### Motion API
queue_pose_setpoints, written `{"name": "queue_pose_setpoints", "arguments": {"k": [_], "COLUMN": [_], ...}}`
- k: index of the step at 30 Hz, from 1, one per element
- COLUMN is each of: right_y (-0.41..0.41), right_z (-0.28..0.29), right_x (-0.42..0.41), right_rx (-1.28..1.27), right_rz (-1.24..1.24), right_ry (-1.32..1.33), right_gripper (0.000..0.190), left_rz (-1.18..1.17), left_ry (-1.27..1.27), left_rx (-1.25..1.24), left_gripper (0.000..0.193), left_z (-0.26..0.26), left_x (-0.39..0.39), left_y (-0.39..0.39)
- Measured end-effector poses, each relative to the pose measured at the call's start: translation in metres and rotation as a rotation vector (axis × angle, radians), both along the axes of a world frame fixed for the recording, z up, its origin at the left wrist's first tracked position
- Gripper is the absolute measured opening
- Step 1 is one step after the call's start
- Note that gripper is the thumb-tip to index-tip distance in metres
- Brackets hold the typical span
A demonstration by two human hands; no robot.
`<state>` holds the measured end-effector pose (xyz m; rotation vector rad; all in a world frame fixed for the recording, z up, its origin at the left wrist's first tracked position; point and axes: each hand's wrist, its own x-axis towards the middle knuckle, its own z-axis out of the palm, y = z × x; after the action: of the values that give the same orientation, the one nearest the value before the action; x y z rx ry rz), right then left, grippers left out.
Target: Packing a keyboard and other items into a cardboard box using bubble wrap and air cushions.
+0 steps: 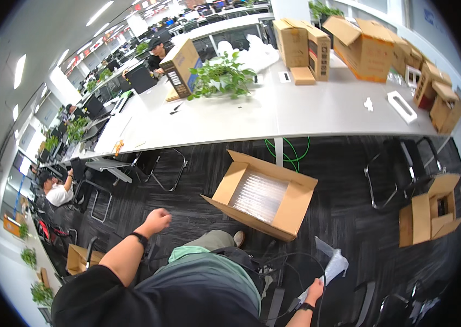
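Observation:
My left hand (157,221) is held over the dark carpet with its fingers curled, and I see nothing in it. At the lower right, my right hand (315,288) grips a translucent plastic bag (336,262), whose wider end sticks out past the fingers. A dark cable passes close by that hand. In front of me on the floor is a cardboard box (233,182) with its flaps spread. Clear ribbed plastic packaging (260,195) shows inside it.
Beyond the box runs a long white table (230,122) bearing a potted plant (222,77) and several cartons. Green cable (300,157) lies beneath it. A metal-framed chair (408,163) and another open carton (420,220) stand at the right. People sit at the left and beyond the table.

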<state>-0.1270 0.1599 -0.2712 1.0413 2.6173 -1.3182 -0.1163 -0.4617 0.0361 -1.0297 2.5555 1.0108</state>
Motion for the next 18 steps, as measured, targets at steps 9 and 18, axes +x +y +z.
{"name": "queue_pose_setpoints", "arguments": {"k": [9, 18], "right_y": [-0.097, -0.311], "right_z": [0.23, 0.329], "right_x": [-0.079, -0.186], "right_rx": [0.021, 0.423], "right_rz": [0.23, 0.86], "right_ry": [0.336, 0.325], "right_gripper": [0.021, 0.027], "left_rz": [-0.859, -1.0], "left_ry": [0.298, 0.303], "left_rx": [0.102, 0.77], "left_gripper": [0.028, 0.09], "left_z": [0.012, -0.023], "left_x": [-0.222, -0.314], "left_y": [0.064, 0.122]}}
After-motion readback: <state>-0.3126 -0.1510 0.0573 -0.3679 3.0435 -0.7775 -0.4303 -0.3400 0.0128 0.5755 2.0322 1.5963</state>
